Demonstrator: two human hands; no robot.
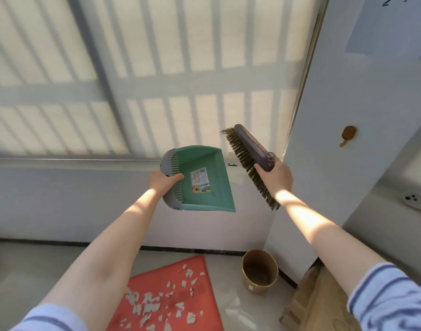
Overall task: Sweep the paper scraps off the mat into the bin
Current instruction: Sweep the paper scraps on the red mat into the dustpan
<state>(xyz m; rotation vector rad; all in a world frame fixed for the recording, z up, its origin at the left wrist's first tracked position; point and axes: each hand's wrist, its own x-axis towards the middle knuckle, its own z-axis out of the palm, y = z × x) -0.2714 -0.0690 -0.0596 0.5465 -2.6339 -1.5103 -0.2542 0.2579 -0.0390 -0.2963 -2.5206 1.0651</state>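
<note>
My left hand grips a green dustpan by its grey rim, held up high in front of me with its inside facing me. My right hand holds a grey hand brush with brown bristles, tilted, bristles toward the dustpan. Far below on the floor lies a red mat strewn with several white paper scraps. A round gold bin, open and upright, stands on the floor just right of the mat's far corner.
A white wall with a dark skirting runs behind the mat. A white door with a rusty latch stands at the right. A brown cardboard box sits by the bin, right of it. Grey floor tiles surround the mat.
</note>
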